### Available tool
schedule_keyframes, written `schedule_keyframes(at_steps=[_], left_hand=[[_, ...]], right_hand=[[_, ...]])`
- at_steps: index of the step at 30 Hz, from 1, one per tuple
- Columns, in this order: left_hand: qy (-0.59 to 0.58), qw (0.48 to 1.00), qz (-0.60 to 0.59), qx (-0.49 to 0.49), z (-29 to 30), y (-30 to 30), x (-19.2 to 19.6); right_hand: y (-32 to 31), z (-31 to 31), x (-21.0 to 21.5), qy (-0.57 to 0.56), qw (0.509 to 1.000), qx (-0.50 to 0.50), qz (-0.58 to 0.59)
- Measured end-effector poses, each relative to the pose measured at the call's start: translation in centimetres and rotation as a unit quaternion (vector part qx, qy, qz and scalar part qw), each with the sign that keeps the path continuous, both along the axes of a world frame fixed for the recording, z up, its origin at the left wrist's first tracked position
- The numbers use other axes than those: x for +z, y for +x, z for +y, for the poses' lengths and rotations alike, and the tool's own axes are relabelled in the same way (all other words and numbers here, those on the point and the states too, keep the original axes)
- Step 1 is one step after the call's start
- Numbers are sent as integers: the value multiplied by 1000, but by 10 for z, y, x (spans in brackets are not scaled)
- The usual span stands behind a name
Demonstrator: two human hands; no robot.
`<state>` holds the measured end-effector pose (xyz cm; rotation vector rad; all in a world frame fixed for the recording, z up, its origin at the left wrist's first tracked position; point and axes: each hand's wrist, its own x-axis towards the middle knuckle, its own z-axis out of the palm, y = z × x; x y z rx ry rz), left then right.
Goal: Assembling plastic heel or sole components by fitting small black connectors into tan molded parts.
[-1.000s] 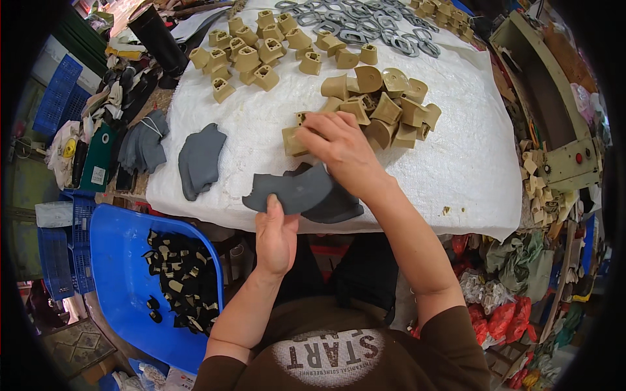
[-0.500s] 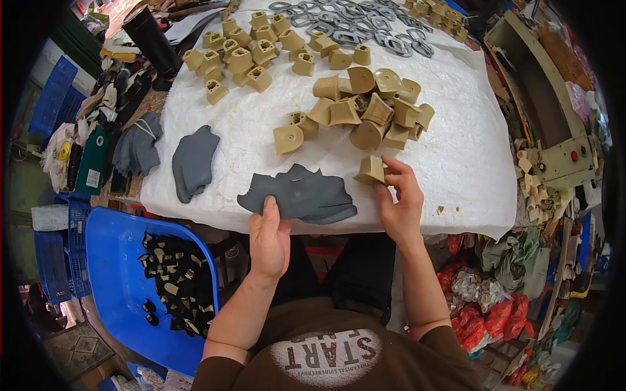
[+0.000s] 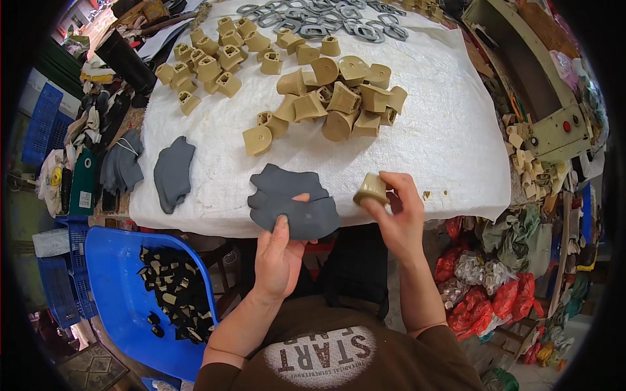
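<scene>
My left hand pinches dark grey leather pieces at the table's front edge, thumb on top. One fingertip shows through a gap between them. Right of these, a tan shoe heel is held tilted between the thumb and fingers of my right hand, just above the white cloth. Ahead of both hands lies a heap of similar tan heels, some on their sides. Another group of heels stands farther left, hollow ends mostly showing. A loose grey leather stack rests left of my left hand.
White sheeting covers the table. Grey rings lie along its far side. A tied grey bundle is at the left edge. Below left, a blue tub holds black and tan pieces. A metal box stands at right.
The grey pieces have turned and come nearer to me in my left hand, a fingertip now showing between them. My right hand has tipped the heel over. The whole view has shifted slightly.
</scene>
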<state>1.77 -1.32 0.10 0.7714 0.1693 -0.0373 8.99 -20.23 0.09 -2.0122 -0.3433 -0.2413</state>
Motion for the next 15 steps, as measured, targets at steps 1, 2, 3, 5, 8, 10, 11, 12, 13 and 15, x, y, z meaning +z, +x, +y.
schedule_keyframes(at_steps=[1, 2, 3, 5, 8, 10, 11, 12, 13, 15], left_hand=[[-1, 1000, 4, 13, -4, -2, 1], [-3, 1000, 7, 24, -7, -3, 3], [-3, 1000, 9, 23, -10, -6, 5], [-29, 999, 8, 14, -15, -8, 9], [-74, 997, -22, -12, -19, -11, 14], [-71, 997, -25, -16, -21, -12, 19], [-69, 997, -28, -21, -21, -13, 21], [-68, 997, -27, -20, -20, -14, 22], [-55, 998, -28, -22, -19, -15, 23], [-42, 998, -30, -25, -18, -16, 25]], right_hand=[[-10, 4, 11, 113, 993, 44, 11], [-20, 13, 22, 145, 987, 70, 8], [-27, 19, 33, 177, 980, 96, 4], [-30, 23, 36, 132, 973, 167, -92], [-38, 34, 22, 192, 962, 175, -85], [-35, 36, 19, 177, 960, 178, -123], [-34, 37, 18, 162, 957, 180, -161], [-33, 38, 17, 162, 956, 181, -161], [-33, 38, 15, 163, 953, 191, -169], [-31, 39, 14, 164, 949, 200, -179]])
